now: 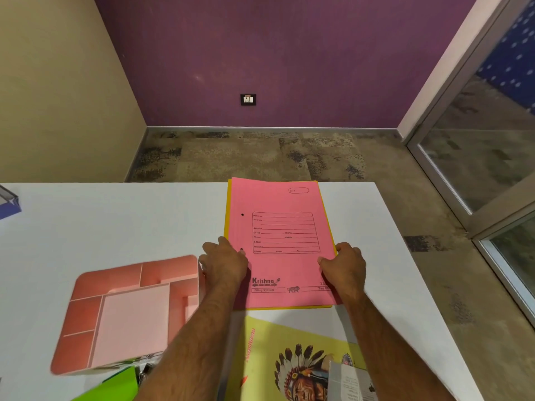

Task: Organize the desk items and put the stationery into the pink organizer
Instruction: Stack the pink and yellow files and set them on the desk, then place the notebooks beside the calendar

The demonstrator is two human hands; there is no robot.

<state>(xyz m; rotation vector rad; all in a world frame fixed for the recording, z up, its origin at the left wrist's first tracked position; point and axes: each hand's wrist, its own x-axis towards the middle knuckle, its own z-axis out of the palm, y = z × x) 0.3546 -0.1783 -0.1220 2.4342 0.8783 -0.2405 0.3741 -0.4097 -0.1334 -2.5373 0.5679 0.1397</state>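
A pink file folder (285, 227) lies flat on the white desk (115, 221), stacked on a yellow folder whose edges show around it (226, 227). My left hand (224, 263) grips the stack's left edge and my right hand (344, 263) grips its right edge. The pink organizer (127, 314), with several compartments that look empty, stands to the left of my left forearm. A yellow-green notebook (289, 342) with a feathered-headdress picture lies near me, between my forearms.
A bright green item (115, 386) and something metallic sit by the organizer's near edge. A white printed box (350, 383) rests on the notebook. A blue object (10, 202) is at the desk's far left. The desk's right edge runs diagonally beside my right arm.
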